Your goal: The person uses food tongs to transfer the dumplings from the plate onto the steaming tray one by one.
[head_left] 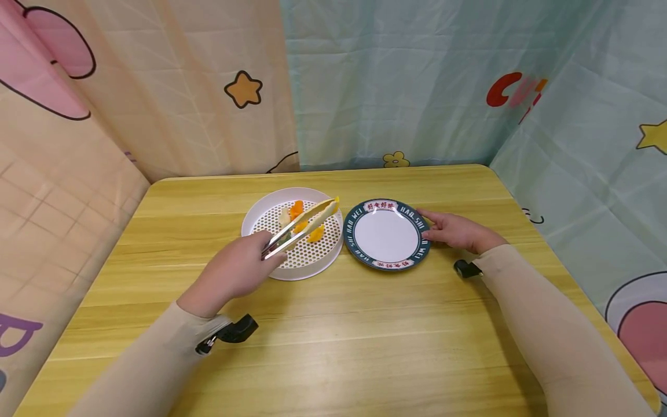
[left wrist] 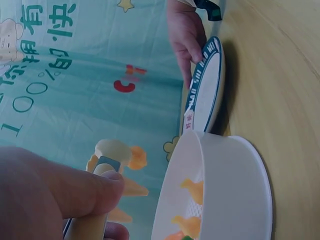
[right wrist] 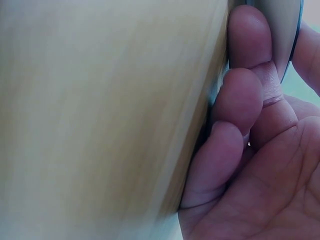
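My left hand point(head_left: 237, 269) grips a pair of metal tongs point(head_left: 314, 222) with cream-coloured ends. At their tips, over the right rim of a white perforated tray point(head_left: 304, 273), is a small orange-yellow piece point(left wrist: 137, 157); its kind is hard to tell. Inside the tray lie several small pieces, among them orange, yellow and pale ones; two orange toy figures point(left wrist: 192, 190) look animal-shaped. My right hand point(head_left: 458, 230) holds the right rim of a round white plate point(head_left: 388, 236) with a dark green lettered border. Its thumb lies on the rim, with curled fingers point(right wrist: 250, 37) under the edge.
Tray and plate stand side by side on a wooden table point(head_left: 333, 341), almost touching. Patterned curtains point(head_left: 396, 87) hang behind the table and along both sides. A small black device point(head_left: 237, 330) is strapped to each wrist.
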`<state>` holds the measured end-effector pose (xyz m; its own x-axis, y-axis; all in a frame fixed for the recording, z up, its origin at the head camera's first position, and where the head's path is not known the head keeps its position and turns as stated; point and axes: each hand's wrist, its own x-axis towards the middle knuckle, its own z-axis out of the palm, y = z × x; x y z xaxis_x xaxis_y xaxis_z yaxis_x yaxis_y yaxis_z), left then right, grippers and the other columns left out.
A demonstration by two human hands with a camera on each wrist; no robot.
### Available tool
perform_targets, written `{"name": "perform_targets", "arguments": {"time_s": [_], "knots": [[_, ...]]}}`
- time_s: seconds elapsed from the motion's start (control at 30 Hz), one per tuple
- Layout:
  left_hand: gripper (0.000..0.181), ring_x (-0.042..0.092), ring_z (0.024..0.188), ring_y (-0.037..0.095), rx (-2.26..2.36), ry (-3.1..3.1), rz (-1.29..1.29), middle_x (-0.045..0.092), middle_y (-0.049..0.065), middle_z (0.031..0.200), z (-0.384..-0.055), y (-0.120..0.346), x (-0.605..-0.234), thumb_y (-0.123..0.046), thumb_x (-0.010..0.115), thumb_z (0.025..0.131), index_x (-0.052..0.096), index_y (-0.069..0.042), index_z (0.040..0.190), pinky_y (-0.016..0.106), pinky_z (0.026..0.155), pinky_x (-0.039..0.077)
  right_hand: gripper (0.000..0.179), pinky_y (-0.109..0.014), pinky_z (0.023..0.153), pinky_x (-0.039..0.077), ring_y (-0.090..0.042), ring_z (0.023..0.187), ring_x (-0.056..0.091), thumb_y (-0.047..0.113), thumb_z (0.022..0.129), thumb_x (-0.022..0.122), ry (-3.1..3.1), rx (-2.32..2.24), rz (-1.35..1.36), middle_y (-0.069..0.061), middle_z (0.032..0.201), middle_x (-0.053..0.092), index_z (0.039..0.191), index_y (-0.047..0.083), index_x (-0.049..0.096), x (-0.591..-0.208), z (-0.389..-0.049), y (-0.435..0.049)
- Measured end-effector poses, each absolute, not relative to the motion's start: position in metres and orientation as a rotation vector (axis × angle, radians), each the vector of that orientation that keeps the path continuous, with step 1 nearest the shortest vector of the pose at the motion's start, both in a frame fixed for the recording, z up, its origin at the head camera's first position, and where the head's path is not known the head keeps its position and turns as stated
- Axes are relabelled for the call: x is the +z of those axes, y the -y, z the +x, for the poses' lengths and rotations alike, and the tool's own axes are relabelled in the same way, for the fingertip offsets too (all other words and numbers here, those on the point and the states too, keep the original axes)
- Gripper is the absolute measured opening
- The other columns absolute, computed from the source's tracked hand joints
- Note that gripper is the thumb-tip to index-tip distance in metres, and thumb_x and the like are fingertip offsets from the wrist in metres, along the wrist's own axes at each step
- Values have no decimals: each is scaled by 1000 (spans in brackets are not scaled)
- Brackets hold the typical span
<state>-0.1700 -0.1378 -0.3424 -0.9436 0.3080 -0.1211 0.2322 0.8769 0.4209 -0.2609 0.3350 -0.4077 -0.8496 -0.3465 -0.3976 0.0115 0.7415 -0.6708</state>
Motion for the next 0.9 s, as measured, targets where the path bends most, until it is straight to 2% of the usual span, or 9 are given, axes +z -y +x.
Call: {"name": "perform_targets", "arguments": {"time_s": [0.5,0.9], "knots": [[27,48,61,19,658,-2813,289,50,2,72,-141,181,-360,-39,64,104,60,-13,99,34,54,40,78,-31,78,41,-21,80,50,27,108,60,-2435,-928,-251,-1,80,54,169,14,14,-406,-261,-335],[25,47,61,18,629,-2785,297,50,1,72,-137,186,-369,-37,65,104,60,-13,99,34,54,40,78,-30,69,39,-21,74,46,26,108,61,-2424,-950,-258,-2,77,49,169,14,14,-406,-261,-335]]}}
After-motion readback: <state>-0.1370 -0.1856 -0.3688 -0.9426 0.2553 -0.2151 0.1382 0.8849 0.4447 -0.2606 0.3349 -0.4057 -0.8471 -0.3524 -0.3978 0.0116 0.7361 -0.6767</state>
